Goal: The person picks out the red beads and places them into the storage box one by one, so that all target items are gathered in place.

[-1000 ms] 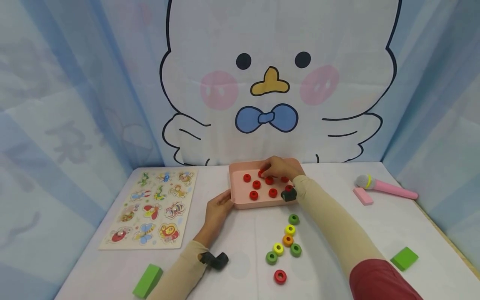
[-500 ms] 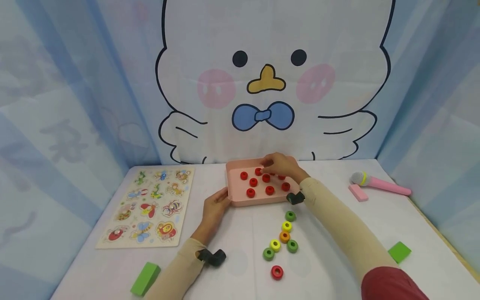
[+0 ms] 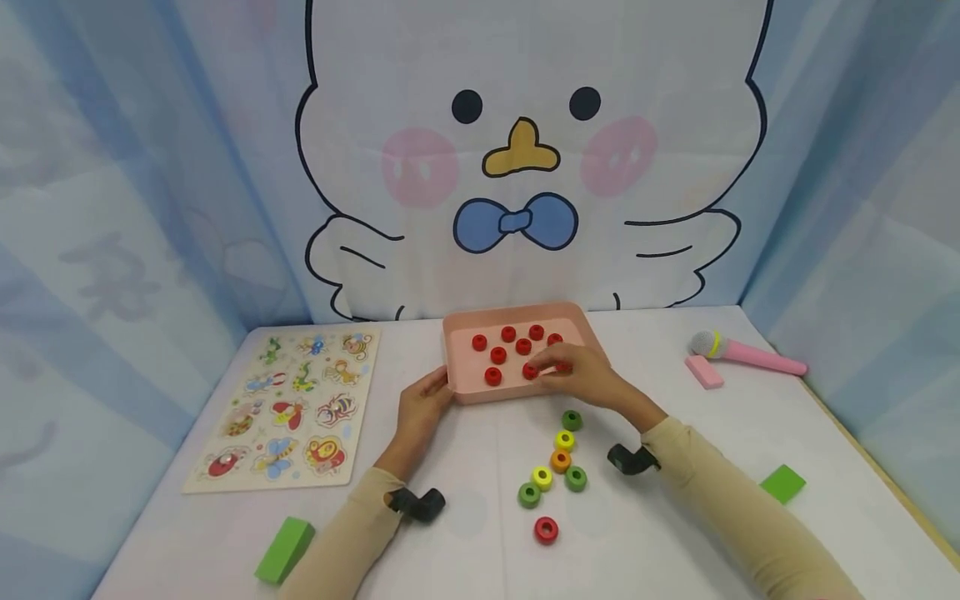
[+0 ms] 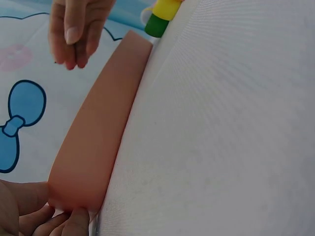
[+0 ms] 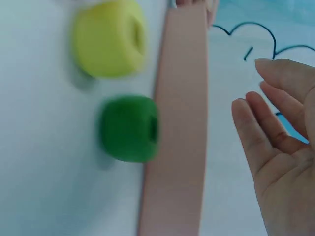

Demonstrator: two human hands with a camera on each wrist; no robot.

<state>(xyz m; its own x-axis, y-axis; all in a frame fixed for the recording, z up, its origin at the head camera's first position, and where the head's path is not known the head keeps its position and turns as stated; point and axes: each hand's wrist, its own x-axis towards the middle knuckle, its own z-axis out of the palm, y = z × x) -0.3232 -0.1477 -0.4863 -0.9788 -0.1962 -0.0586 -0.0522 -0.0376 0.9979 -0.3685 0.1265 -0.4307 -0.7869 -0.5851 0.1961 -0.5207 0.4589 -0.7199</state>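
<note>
A shallow pink tray (image 3: 463, 375) holds several red ring beads (image 3: 498, 355), spaced apart. My left hand (image 3: 422, 412) grips the tray's near left corner; in the left wrist view its thumb (image 4: 32, 195) lies by the upper edge and its fingertips lie against the end wall. Over the tray's front right part hovers my right hand (image 3: 581, 375), fingers loosely bent and apart. The right wrist view shows nothing between those fingers (image 5: 253, 128). From the head view, this hand covers part of the beads on the right.
In front of the tray lie loose green, yellow and orange beads (image 3: 560, 461), with a red bead (image 3: 546, 531) nearest me. An insect puzzle board (image 3: 300, 408) is at left. Green blocks (image 3: 285, 550) lie on both sides. At right are a pink block (image 3: 704, 372) and toy microphone (image 3: 750, 352).
My right hand has let go of a red bead in the tray's back row and come back toward the front right edge. The left hand stays at its corner; the head view shifts slightly.
</note>
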